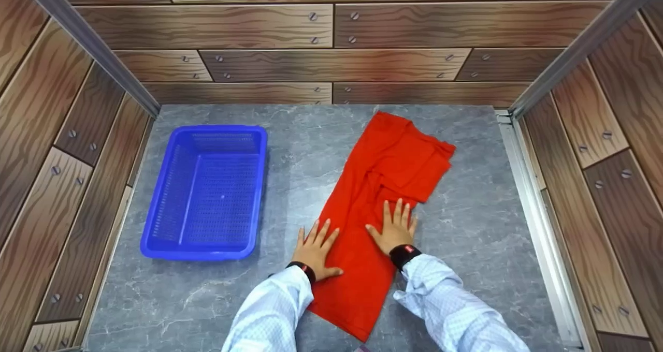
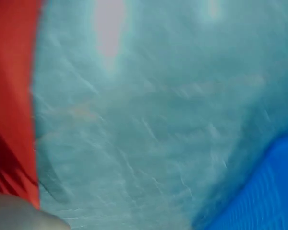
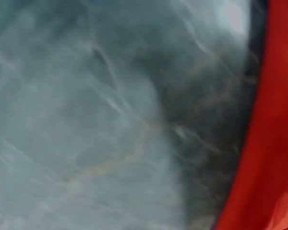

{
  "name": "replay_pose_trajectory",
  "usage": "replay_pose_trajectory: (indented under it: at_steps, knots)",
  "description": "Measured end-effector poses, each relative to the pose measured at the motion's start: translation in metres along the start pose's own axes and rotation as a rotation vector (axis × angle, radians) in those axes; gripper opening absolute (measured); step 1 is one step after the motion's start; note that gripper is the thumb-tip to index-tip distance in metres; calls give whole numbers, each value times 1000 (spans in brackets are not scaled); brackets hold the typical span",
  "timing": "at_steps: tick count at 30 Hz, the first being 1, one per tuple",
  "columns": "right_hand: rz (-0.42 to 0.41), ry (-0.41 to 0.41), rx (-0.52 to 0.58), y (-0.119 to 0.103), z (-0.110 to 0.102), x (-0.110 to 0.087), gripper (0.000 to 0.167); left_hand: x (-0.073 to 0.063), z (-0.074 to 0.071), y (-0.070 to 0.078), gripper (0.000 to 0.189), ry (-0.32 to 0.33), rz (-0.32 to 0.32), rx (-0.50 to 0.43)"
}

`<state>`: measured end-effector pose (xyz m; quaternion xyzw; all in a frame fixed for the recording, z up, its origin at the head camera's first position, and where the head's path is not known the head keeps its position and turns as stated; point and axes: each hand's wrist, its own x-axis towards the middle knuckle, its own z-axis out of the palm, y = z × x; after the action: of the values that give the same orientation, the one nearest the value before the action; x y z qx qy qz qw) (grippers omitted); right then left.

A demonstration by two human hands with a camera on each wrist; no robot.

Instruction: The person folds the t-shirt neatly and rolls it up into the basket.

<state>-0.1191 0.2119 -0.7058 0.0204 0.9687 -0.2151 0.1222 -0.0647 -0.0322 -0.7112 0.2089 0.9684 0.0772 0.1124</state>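
Observation:
A red garment (image 1: 357,228), perhaps a folded shirt, lies slantwise on the grey marbled table. What looks like a sleeve spreads out at its far right end. My left hand (image 1: 314,253) rests flat on the cloth's left edge with fingers spread. On the right edge lies my right hand (image 1: 396,230), its fingers also straight and spread. Red cloth (image 2: 12,96) fills the left side of the left wrist view, with a blurred bit of hand below it. In the right wrist view the red cloth (image 3: 269,143) runs down the right side; no hand is plain there.
A blue plastic basket (image 1: 251,202) with perforated walls stands left of the cloth, and its side also shows in the left wrist view. Wood-patterned panels (image 1: 331,26) enclose the table (image 1: 290,134) at the back and both sides. A metal rail (image 1: 541,228) runs along the right edge.

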Motion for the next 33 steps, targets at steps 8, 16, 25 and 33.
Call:
replay_pose_trajectory:
  at_steps: [8,16,25,33]
  knots:
    - [16,-60,-37,16,-8,4,95,-1,6,10,108,-35,-39,47]
    - [13,-132,-61,30,-22,16,99,-2,10,43,109,-16,-124,47]
    - [11,-165,-80,39,-37,19,99,2,6,65,106,-51,-121,70]
    - [31,-106,-44,38,-29,13,94,15,-4,58,98,-42,-67,46]
